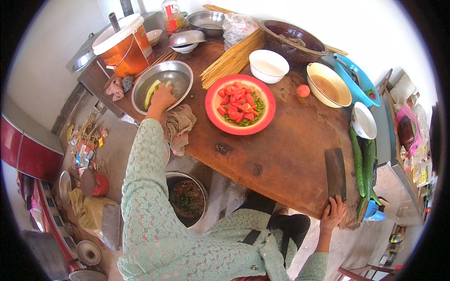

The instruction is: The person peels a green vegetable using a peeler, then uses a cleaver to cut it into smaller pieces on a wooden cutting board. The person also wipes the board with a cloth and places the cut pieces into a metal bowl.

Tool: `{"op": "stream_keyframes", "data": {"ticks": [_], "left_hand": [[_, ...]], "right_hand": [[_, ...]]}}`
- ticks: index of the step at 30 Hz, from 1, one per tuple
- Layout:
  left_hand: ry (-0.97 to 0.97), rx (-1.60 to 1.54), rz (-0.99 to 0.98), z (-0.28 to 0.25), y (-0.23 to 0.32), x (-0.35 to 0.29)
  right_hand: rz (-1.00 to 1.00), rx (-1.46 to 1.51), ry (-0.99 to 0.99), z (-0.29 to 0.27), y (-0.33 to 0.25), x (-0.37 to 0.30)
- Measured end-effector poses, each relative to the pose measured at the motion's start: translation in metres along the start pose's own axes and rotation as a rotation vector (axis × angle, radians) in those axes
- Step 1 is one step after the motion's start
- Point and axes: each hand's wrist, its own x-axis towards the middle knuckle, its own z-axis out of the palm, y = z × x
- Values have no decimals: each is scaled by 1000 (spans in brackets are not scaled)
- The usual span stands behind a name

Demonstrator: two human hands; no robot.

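My left hand (162,97) reaches into a steel basin (188,80) of water at the far left of the table. Its fingers close around a pale green, peeled-looking vegetable piece (152,92); the fingertips are partly hidden. At the table's right front edge, my right hand (333,213) is closed over the handle end of a dark-bladed cleaver (335,172), whose blade lies flat on the wood. Between the hands stands a red-rimmed plate (267,115) with chopped tomato (238,103) over cut green pieces (247,122). A crumpled cloth (180,127) hangs over the edge below the basin.
Long green cucumbers (369,159) lie right of the cleaver, beside a white bowl (363,120). Farther back are a cream basin (329,85), a whole tomato (303,91), a white bowl (269,66) and straw-coloured sticks (236,56). An orange bucket (123,51) stands behind the steel basin.
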Motion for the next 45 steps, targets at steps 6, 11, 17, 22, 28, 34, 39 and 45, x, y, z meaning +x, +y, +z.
{"op": "stream_keyframes", "data": {"ticks": [6, 11, 17, 22, 28, 34, 39, 45], "left_hand": [[-18, -732, -45, -13, -12, -1], [100, -638, -15, 2, -24, 8], [181, -194, 67, 41, -43, 17], [32, 43, -45, 7, -5, 0], [234, -246, 2, 28, -35, 16], [84, -82, -28, 10, -29, 13], [66, -13, -297, -8, -2, -4], [-46, 105, -179, -16, 8, -9]], "right_hand": [[-25, 17, 2, -3, -4, 4], [9, 16, 1, -1, -3, 2], [-3, 26, 18, -1, -3, 3], [8, 11, -7, -4, -3, 0], [1, 26, 15, -3, -5, 4], [9, 33, 20, -4, -7, 5], [8, 27, 17, -4, -5, 4], [13, 52, 16, -5, -5, 2]]}}
